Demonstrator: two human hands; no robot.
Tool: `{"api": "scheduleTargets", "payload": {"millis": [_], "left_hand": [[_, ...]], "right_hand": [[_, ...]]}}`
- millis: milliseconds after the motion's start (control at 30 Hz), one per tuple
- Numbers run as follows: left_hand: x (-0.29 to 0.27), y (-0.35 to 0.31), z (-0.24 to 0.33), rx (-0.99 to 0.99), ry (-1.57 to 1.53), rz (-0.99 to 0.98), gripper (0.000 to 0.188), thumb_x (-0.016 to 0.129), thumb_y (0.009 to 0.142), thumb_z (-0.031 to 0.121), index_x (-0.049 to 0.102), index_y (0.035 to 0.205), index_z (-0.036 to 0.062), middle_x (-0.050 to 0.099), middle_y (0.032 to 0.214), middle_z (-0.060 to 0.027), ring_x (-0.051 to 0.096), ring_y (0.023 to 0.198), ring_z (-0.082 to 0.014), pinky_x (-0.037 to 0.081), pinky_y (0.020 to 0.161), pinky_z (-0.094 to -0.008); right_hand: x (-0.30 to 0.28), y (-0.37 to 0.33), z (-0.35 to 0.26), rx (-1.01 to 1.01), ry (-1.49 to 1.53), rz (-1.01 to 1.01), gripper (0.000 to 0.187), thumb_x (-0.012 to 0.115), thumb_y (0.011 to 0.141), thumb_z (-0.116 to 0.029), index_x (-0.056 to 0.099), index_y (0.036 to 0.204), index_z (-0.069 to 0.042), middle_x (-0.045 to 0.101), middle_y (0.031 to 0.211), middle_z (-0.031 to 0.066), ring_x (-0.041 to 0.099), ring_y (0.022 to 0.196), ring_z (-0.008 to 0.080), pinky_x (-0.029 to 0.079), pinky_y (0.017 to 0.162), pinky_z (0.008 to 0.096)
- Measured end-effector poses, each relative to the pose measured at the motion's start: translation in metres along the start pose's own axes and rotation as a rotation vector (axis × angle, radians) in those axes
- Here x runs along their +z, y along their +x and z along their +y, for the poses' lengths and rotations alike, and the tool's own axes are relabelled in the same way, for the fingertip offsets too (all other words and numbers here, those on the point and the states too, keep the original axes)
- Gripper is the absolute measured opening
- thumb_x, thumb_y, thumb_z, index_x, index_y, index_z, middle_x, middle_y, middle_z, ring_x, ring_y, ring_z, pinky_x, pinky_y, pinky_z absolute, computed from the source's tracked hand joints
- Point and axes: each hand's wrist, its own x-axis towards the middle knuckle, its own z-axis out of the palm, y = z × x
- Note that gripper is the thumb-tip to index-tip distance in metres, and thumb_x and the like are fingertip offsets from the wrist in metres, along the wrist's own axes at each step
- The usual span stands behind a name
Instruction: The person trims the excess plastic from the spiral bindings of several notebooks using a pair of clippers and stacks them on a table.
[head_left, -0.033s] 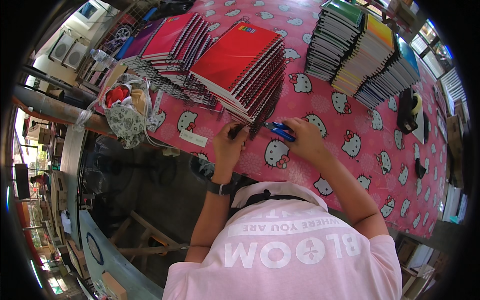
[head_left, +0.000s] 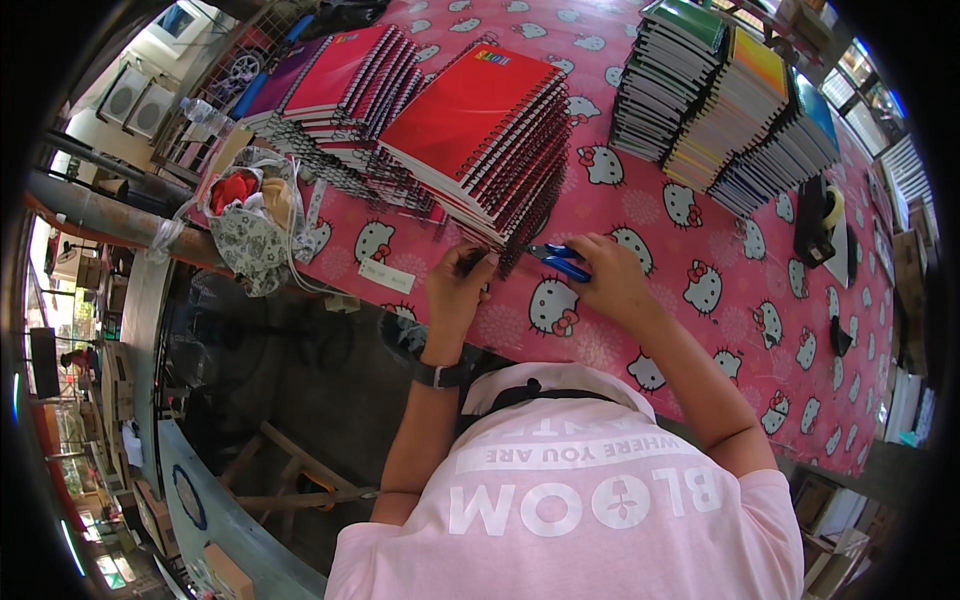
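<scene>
A tall stack of red spiral notebooks (head_left: 475,110) stands on the table, its coil edges facing right. At the stack's near lower corner, my left hand (head_left: 460,290) is closed, thumb and fingers pinching the near end of a spiral notebook low in the pile. What lies under the fingertips is partly hidden. My right hand (head_left: 608,282) is wrapped round blue-handled cutting pliers (head_left: 566,264). Their dark jaws point left, at the coil end beside my left fingertips. Whether the jaws touch the wire is too small to tell.
More red and purple notebooks (head_left: 335,75) are stacked at the far left. Green, yellow and blue notebook piles (head_left: 735,95) stand far right, near a tape dispenser (head_left: 818,222). A cloth bag (head_left: 250,240) sits at the pink table's (head_left: 600,340) left edge, near a paper label (head_left: 386,277).
</scene>
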Motion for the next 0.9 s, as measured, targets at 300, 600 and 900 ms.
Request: {"api": "scheduleTargets", "payload": {"millis": [300, 600, 900], "left_hand": [[0.002, 0.009, -0.013, 0.150, 0.211, -0.029, 0.026, 0.074, 0.075, 0.018, 0.063, 0.091, -0.0001, 0.060, 0.069, 0.0005, 0.047, 0.055, -0.0028, 0.034, 0.045, -0.0181], [0.001, 0.010, -0.010, 0.181, 0.296, 0.001, 0.023, 0.074, 0.073, 0.015, 0.065, 0.087, -0.0011, 0.063, 0.071, -0.0020, 0.051, 0.057, -0.0050, 0.039, 0.050, -0.0205], [-0.003, 0.012, -0.014, 0.092, 0.235, 0.009, 0.026, 0.073, 0.073, 0.015, 0.063, 0.089, -0.0042, 0.065, 0.074, -0.0067, 0.056, 0.063, -0.0076, 0.044, 0.056, -0.0229]], "right_hand": [[0.007, 0.006, -0.004, -0.098, -0.115, 0.006, 0.055, 0.073, 0.060, -0.014, 0.055, 0.112, -0.011, 0.055, 0.096, 0.0073, 0.052, 0.098, 0.0265, 0.041, 0.082, 0.0403], [0.011, 0.012, 0.000, -0.123, -0.079, -0.018, 0.038, 0.071, 0.064, -0.013, 0.060, 0.100, -0.009, 0.058, 0.085, 0.0093, 0.057, 0.086, 0.0289, 0.046, 0.074, 0.0396], [0.002, 0.009, 0.010, -0.138, -0.128, 0.004, 0.041, 0.071, 0.064, -0.015, 0.060, 0.103, -0.008, 0.059, 0.091, 0.0108, 0.057, 0.089, 0.0300, 0.046, 0.076, 0.0393]]}}
